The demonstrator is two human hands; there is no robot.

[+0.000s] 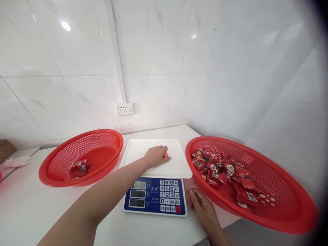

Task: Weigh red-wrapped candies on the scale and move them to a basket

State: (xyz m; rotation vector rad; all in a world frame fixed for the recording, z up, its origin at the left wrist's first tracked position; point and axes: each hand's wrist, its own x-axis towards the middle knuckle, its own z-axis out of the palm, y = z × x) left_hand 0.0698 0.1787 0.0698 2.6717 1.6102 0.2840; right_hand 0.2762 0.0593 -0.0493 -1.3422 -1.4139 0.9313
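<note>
My left hand reaches over the white weighing tray of a digital scale. Its fingers are closed round a small red wrapped snack packet, mostly covered by the hand. My right hand is low beside the right edge of the scale's blue keypad panel. Its fingers are loosely bent and slightly apart, with no object visible in them. On the right, a large red plastic basket contains many red snack packets. Another red basket, on the left, has only a few packets at its bottom.
Everything stands on a white table against a tiled wall with a power socket. The right basket's near rim reaches past the table edge. A pale cloth and a brown box are at the far left.
</note>
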